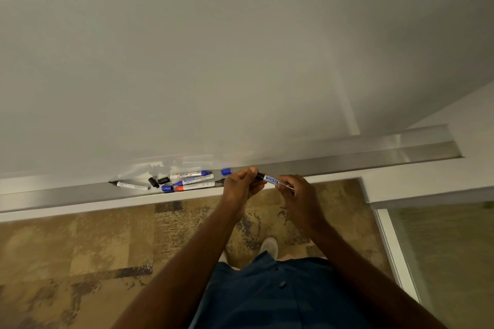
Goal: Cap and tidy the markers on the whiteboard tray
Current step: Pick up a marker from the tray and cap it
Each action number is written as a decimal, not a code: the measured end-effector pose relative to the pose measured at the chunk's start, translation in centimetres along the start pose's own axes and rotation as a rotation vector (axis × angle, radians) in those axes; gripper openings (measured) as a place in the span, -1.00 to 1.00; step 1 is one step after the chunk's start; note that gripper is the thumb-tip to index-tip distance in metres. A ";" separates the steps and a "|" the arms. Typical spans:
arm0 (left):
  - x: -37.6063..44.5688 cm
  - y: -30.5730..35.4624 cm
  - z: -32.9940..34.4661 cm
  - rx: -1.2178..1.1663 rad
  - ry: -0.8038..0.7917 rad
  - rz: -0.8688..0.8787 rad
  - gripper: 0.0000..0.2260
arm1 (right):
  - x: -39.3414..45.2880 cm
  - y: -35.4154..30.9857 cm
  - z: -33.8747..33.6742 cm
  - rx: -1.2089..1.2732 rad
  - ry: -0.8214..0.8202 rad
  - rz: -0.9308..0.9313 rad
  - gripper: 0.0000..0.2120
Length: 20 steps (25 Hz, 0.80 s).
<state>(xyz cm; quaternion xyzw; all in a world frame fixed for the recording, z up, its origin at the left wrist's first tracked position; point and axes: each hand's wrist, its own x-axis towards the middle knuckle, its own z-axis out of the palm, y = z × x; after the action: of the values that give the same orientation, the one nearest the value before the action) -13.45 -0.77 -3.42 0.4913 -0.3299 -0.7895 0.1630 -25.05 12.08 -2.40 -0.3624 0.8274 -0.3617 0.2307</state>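
Black marker [275, 181] held above the tray [347, 160], long axis running left-right; right hand [296, 192] pinches the barrel; left hand [240, 184] curls round its black cap end; 2 hands nearly touching.

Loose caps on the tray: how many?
4: two black caps side by side left of the marker pile, a blue cap at the front, another blue cap by the left hand. Hands may hide more.
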 end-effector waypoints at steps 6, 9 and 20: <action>1.2 -0.4 1.7 0.136 -0.015 0.058 -0.88 | 2.3 2.9 -1.1 -0.134 -0.150 -0.053 -0.70; 2.4 -0.9 2.1 0.421 0.028 0.172 -0.90 | 3.9 4.6 -2.4 -0.249 -0.125 -0.143 -0.77; 4.4 -2.5 3.7 1.661 0.025 0.699 -0.80 | 7.2 9.2 -6.9 -0.626 -0.097 -0.015 -0.78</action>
<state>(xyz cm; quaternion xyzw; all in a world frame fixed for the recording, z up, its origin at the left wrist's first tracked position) -18.58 -0.17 -6.96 0.3308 -0.9229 -0.1967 -0.0101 -38.04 13.91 -5.95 -0.4385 0.8840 -0.0733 0.1445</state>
